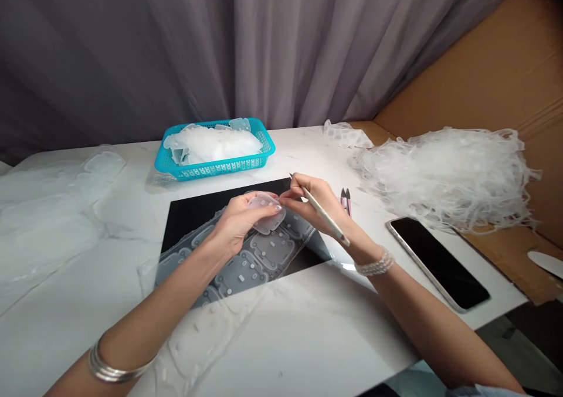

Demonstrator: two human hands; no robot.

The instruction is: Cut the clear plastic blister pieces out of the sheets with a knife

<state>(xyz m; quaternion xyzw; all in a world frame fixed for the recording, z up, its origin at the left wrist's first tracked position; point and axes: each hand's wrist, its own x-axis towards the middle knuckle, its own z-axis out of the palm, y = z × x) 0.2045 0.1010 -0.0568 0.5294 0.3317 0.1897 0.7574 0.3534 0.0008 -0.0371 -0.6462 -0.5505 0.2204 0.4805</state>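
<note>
My left hand [237, 221] is closed round a small translucent silicone piece [266, 208], held just above a black mat [193, 212]. My right hand [317, 202] pinches the edge of that same piece while a thin white pen-like tool [323, 212] lies gripped along its fingers. Under both hands a clear sheet of moulded silicone pieces [264, 253] lies across the mat and runs toward me over the white table [308, 326].
A turquoise basket [220, 165] of translucent pieces stands behind the mat. A big heap of trimmed silicone webbing [444, 174] lies at the right, with a phone [437, 262] and small pink snips [346, 200] near my right wrist. More clear sheets [48, 209] cover the left. Brown cardboard [492, 74] rises at the right.
</note>
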